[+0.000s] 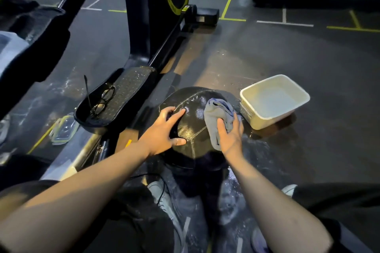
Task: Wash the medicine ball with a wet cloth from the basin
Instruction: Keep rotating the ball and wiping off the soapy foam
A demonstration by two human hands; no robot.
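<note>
Medicine ball (195, 127) sits on the dark gym floor (308, 57) between the person's knees, just in front of the white shoes (164, 199). On its left, the foot pedal (121, 94) of an exercise machine (144, 16) stands near, with the machine's base rail running close beside the ball, so the room on that side is narrow. On its right, the white basin (275, 100) with water stands just beside the ball; behind the basin the floor is open up to the yellow and white lines.

The lower part of the ball is hidden in shadow. The far side is cut off by its own curve. A pair of glasses (102, 98) lies on the pedal, and a clear lid (64, 129) lies on the floor below it; things at the left edge are too blurred to name.

The ball is black, with a woven texture and pale seams, and it shines wet on the top. The left hand (164, 133) rests on the ball with fingers spread. The right hand (230, 135) presses a grey-blue cloth (218, 115) against the upper right of the ball, fingers curled over the cloth. The floor around the ball is wet.
</note>
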